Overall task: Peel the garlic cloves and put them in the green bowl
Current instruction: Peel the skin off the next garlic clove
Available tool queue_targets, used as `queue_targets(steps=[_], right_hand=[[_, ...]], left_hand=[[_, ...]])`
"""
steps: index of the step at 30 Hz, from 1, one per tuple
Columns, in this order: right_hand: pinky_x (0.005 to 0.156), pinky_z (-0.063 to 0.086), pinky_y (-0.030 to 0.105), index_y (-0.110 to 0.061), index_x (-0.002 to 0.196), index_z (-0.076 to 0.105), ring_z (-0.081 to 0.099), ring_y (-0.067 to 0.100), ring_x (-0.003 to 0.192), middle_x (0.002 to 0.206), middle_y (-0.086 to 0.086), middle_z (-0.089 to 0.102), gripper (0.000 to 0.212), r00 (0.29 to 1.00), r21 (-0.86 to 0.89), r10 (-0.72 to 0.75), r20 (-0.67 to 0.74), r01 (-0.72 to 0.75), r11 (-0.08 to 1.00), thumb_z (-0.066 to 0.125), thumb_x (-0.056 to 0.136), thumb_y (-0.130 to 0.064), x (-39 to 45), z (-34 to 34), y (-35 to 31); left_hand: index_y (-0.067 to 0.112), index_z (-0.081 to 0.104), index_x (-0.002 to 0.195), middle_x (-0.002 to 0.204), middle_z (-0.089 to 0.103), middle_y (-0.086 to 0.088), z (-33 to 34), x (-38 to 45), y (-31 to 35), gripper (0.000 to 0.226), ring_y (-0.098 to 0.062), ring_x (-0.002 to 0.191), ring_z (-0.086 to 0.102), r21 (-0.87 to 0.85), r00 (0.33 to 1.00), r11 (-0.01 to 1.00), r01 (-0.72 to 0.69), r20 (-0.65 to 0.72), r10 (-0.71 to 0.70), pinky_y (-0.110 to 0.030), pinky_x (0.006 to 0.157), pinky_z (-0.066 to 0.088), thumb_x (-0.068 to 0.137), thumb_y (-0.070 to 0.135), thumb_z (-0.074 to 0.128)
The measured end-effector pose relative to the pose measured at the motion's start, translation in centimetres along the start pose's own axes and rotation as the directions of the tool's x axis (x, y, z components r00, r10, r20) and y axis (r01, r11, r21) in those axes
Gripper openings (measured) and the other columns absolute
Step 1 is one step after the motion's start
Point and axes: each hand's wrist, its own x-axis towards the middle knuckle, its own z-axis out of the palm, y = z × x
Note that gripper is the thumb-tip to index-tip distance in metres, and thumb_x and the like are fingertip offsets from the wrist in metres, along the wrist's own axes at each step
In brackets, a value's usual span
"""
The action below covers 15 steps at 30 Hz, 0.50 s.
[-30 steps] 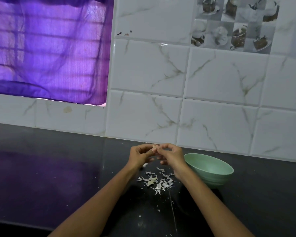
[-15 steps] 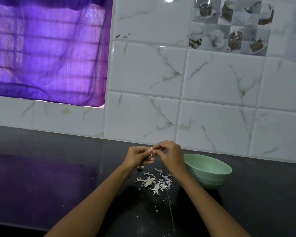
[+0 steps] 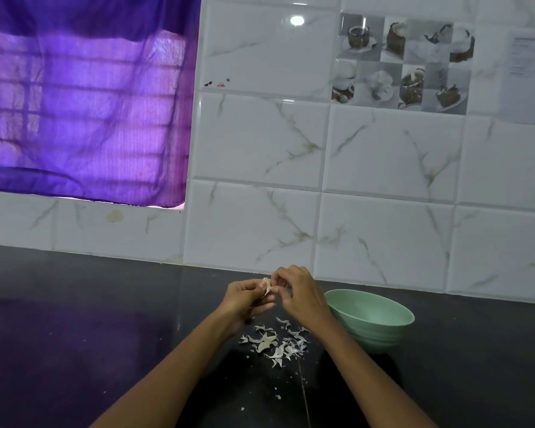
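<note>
A small pale garlic clove is held above the dark counter between both hands. My left hand grips it from the left with curled fingers. My right hand pinches its papery skin from the right. A flap of skin hangs loose under the clove. The green bowl stands on the counter just right of my right hand; its inside is hidden from here. A heap of white garlic peels lies on the counter below the hands.
The black counter runs left and right, with a marbled white tile wall close behind the bowl. A purple curtain covers the window at upper left. Small peel crumbs lie nearer to me.
The hands have stayed together over the peels. The right fingers have shifted on the clove and a flap of skin now hangs loose from it. The camera tilted slightly.
</note>
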Motion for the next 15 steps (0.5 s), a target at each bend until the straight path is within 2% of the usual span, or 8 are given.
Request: queue_targets(steps=[5, 8, 12, 15], right_hand=[[0.062, 0.034, 0.019, -0.023, 0.077, 0.055, 0.045, 0.009, 0.076, 0.072, -0.013, 0.048, 0.012, 0.993, 0.025, -0.023, 0.114, 0.020, 0.999, 0.061, 0.084, -0.016, 0.1, 0.1, -0.1], [0.060, 0.036, 0.021, -0.018, 0.078, 0.059, 0.049, 0.010, 0.071, 0.074, -0.009, 0.054, 0.007, 0.993, 0.031, -0.014, 0.120, 0.010, 0.999, 0.061, 0.083, -0.013, 0.1, -0.1, -0.2], [0.064, 0.038, 0.021, -0.019, 0.077, 0.061, 0.050, 0.008, 0.068, 0.072, -0.010, 0.056, 0.008, 0.982, 0.018, 0.012, 0.186, -0.015, 1.000, 0.065, 0.082, -0.014, 0.2, -0.3, -0.4], [0.071, 0.045, 0.023, -0.021, 0.085, 0.066, 0.058, 0.007, 0.076, 0.081, -0.009, 0.066, 0.013, 0.975, -0.009, 0.074, 0.208, -0.074, 0.997, 0.061, 0.084, -0.009, 0.0, -0.4, -0.1]], left_hand=[[0.001, 0.062, 0.081, 0.066, 0.064, -0.010, -0.1, 0.3, 0.1, 0.024, -0.006, 0.053, 0.065, 0.000, 0.997, 1.000, -0.029, -0.065, 0.029, -0.016, 0.051, 0.054, 0.096, 0.001, 0.043], [0.000, 0.060, 0.088, 0.067, 0.061, -0.010, 0.3, 0.2, -0.1, 0.022, -0.006, 0.051, 0.064, 0.058, 0.993, 0.997, -0.056, -0.099, 0.061, -0.015, 0.049, 0.053, 0.098, 0.002, 0.041], [0.000, 0.055, 0.099, 0.078, 0.053, -0.007, -0.2, 0.9, 0.2, 0.018, -0.013, 0.063, 0.051, 0.033, 0.957, 0.992, -0.123, -0.259, 0.127, -0.018, 0.048, 0.054, 0.099, 0.006, 0.038], [0.000, 0.056, 0.102, 0.085, 0.058, -0.006, -1.0, 1.1, 0.3, 0.018, -0.012, 0.066, 0.049, 0.037, 0.951, 0.988, -0.152, -0.267, 0.156, -0.018, 0.051, 0.055, 0.099, 0.007, 0.040]])
